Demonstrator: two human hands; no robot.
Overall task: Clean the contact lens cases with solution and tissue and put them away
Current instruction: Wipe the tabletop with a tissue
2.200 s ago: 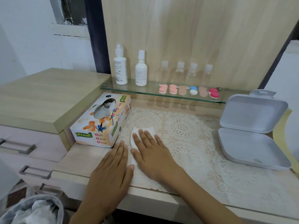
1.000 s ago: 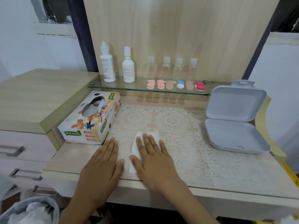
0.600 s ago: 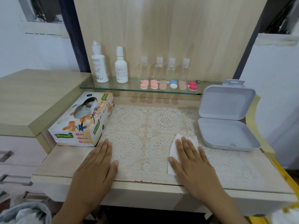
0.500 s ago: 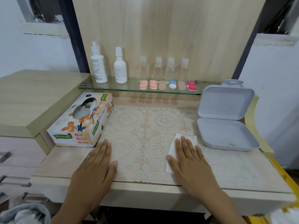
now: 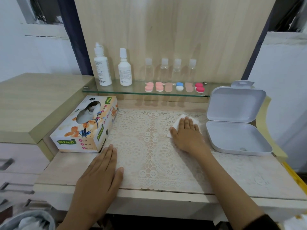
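Your right hand [image 5: 187,136] lies flat, its straight fingers pressing a white tissue [image 5: 176,126] onto the lace mat [image 5: 141,130] of the bench [image 5: 66,166], just beside the open grey box [image 5: 235,135]. Your left hand [image 5: 101,176] rests flat and spread near the front edge, close to the tissue box [image 5: 86,128]. The contact lens cases [image 5: 179,86] stand in a row on the glass shelf [image 5: 116,92] behind, to the right of two white solution bottles [image 5: 102,68].
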